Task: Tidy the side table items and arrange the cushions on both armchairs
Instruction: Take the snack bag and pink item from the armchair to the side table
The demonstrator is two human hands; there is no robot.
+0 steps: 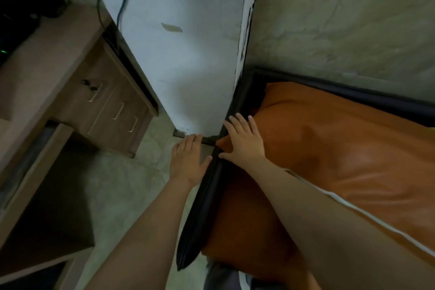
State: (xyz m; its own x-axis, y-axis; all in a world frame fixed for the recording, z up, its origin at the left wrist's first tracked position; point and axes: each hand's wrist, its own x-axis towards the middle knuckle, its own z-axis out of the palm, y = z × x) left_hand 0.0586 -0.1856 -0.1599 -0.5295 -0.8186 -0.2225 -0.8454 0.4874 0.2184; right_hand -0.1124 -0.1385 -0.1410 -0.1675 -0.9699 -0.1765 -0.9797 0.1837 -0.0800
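An orange cushion [329, 153] with white piping lies in a dark armchair [204, 207] at the right. My right hand [242, 141] rests flat on the cushion's left corner, fingers spread, thumb on the chair's dark arm. My left hand [188, 160] is outside the chair's arm, fingers apart, its thumb against the arm's outer side. Neither hand grips anything.
A wooden desk [47, 92] with a drawer unit [110, 110] stands at the left, dark equipment on top. A white wall column [183, 54] with hanging cables rises between desk and chair. Greenish floor [131, 183] lies below my left arm.
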